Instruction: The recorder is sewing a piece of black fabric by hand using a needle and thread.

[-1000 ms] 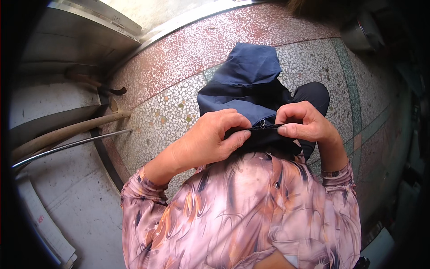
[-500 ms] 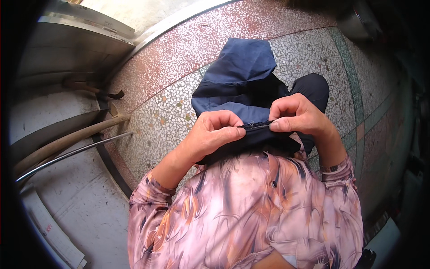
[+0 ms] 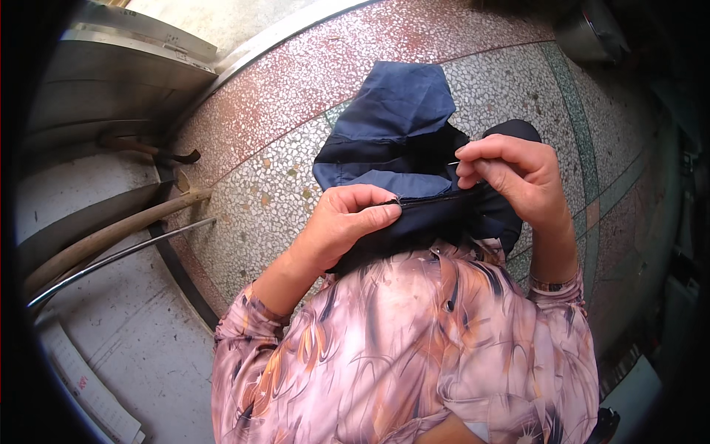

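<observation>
A dark navy piece of cloth (image 3: 407, 87), perhaps a garment, lies across my lap, its blue inner side partly turned out. My left hand (image 3: 347, 219) is closed, thumb and forefinger pinching the folded dark edge of the cloth, where a little pale thread shows. Above and right of that edge, apart from it, my right hand (image 3: 518, 174) is closed in a pinch. From its fingertips a thin, shiny needle (image 3: 452, 163) points left; most of its length is hidden by the fingers. Whether thread runs from it cannot be made out.
Speckled terrazzo floor (image 3: 266, 166) spreads ahead, crossed by green strips. On the left are a curved wooden handle (image 3: 126, 231), a metal rod (image 3: 122, 260) and a grey panel (image 3: 148, 333). A metal container (image 3: 588, 37) stands at the far right.
My right hand has let go of the cloth's edge and lifted up and to the right, with the needle now showing at its fingertips. My left hand keeps its pinch in nearly the same place.
</observation>
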Demonstrator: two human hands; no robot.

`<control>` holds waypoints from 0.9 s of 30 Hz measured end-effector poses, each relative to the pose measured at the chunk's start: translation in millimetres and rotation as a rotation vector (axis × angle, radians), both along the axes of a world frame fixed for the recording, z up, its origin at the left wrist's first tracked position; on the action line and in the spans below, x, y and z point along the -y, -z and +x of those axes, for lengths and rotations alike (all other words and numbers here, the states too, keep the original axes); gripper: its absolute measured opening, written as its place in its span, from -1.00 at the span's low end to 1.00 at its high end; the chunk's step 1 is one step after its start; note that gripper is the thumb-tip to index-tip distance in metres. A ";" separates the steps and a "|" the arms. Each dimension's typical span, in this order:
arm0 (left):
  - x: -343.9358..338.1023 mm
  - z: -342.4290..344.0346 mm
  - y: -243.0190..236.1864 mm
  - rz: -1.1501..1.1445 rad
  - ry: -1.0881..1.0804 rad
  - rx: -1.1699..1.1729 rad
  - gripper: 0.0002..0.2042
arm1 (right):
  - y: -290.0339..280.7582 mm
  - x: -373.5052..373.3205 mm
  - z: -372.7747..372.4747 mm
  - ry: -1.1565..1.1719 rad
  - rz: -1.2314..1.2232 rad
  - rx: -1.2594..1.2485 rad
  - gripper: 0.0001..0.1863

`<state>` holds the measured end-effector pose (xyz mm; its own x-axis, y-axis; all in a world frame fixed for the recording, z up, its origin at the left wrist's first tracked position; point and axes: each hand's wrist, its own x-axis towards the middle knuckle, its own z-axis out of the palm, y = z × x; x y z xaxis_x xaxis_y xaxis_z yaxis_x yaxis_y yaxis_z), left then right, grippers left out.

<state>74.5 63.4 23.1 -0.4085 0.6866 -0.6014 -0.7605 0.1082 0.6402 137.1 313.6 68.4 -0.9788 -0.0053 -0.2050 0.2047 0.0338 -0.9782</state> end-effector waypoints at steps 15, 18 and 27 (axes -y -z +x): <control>8.1 2.8 -2.3 0.065 -0.008 0.024 -0.82 | 7.0 54.0 19.1 -0.137 0.569 -0.382 -0.88; 5.0 2.8 -3.8 0.078 -0.014 0.055 -0.82 | 6.6 51.9 20.0 -0.150 0.629 -0.417 -0.90; 7.0 3.1 4.0 0.050 -0.097 0.026 -0.84 | -5.1 41.4 12.7 -0.126 0.652 -0.308 -0.93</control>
<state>77.6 56.4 19.0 -0.4589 0.6739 -0.5790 -0.7826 0.0020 0.6225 149.8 272.2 73.6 -0.9926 -0.0920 0.0792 -0.1198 0.6340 -0.7640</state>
